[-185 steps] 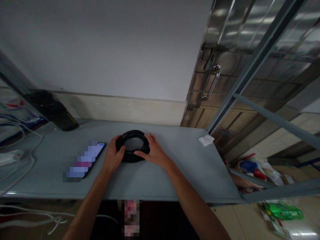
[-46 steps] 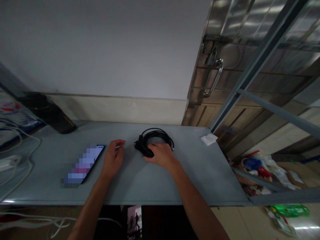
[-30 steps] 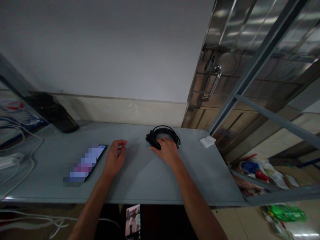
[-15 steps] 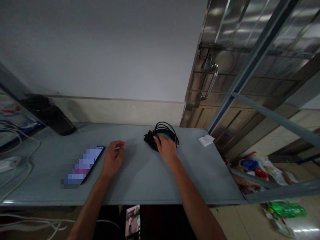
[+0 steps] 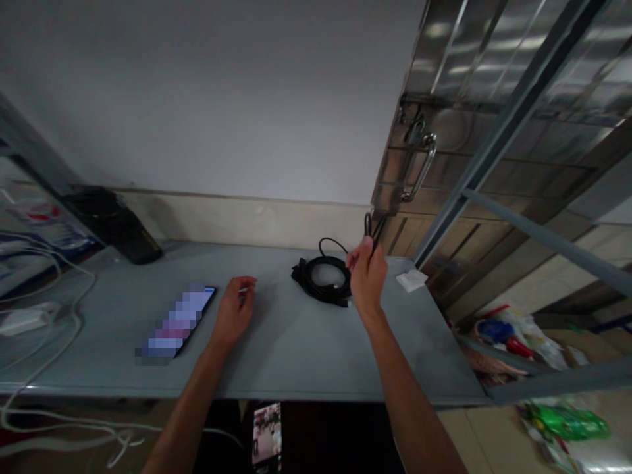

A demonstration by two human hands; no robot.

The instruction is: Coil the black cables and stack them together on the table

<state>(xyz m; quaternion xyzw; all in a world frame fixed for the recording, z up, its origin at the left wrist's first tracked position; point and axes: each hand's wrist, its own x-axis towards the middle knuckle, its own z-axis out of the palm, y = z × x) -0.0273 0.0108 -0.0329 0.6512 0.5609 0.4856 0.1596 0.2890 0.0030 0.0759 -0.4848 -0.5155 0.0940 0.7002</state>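
One black cable (image 5: 326,295) lies coiled on the counter (image 5: 296,359) just left of the right hand (image 5: 368,280), which pinches its raised strands; it looks light and springy, best gripped across the bundled coil, while the left hand (image 5: 234,313) is empty, loosely curled.

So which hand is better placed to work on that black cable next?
Probably the right hand: it grips a raised length of the black cable, near where the rest lies coiled. The left hand looks empty, farther off, nearer the phone on the table.
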